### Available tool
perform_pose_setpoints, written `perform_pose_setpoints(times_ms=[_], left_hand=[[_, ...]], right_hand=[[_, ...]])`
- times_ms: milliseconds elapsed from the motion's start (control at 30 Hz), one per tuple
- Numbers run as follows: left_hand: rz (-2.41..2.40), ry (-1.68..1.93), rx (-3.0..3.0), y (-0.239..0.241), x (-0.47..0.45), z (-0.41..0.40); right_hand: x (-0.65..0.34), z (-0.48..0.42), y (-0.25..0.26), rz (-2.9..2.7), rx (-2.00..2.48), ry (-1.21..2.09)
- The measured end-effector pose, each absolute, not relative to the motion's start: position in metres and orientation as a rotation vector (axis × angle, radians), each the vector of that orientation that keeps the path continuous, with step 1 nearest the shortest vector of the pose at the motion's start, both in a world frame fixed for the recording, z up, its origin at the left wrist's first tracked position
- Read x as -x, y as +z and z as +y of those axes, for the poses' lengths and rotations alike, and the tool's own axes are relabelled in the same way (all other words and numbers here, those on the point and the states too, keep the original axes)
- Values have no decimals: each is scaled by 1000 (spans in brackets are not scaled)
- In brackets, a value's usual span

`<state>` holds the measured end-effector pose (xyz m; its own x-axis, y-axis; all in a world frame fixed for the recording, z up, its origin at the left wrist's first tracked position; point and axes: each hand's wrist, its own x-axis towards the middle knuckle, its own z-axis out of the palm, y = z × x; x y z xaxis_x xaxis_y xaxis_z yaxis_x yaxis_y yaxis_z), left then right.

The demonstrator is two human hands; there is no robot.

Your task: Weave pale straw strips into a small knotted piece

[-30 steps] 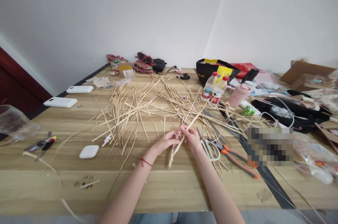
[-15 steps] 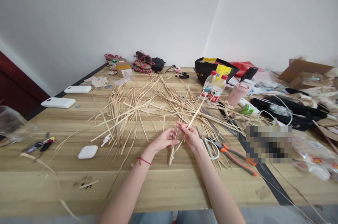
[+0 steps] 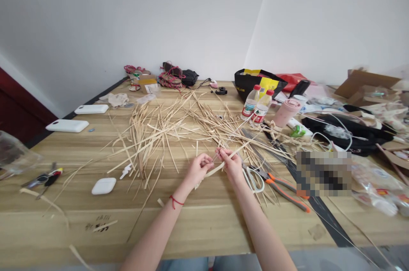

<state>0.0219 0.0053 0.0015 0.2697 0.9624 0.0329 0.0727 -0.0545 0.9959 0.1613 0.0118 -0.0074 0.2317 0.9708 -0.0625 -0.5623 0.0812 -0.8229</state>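
A pale, flat straw strip slants up to the right, with my right hand pinched on it. My left hand, a red cord round its wrist, has its fingers closed on the lower end, where a short braided straw piece shows beneath it, mostly hidden. Between the two hands the strip bends in a shallow curve. Thin strands run up from the right fingertips. White-handled scissors lie just right of my right hand.
Loose straw strips cover the middle of the table. Orange-handled pliers lie right of the scissors. Two red-capped bottles, a pink cup and a black bag stand behind. A white earphone case lies left.
The straw strip has swung from steep to a flatter slant. The braided end has moved left, under my left hand. The view has shifted slightly.
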Motion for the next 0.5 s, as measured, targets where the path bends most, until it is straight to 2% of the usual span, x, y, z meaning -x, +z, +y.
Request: perform_pose_setpoints(times_ms=[500], left_hand=[[1064,1068,-1418,4,-24,3]], right_hand=[[-157,8,0,-559,798,1289]])
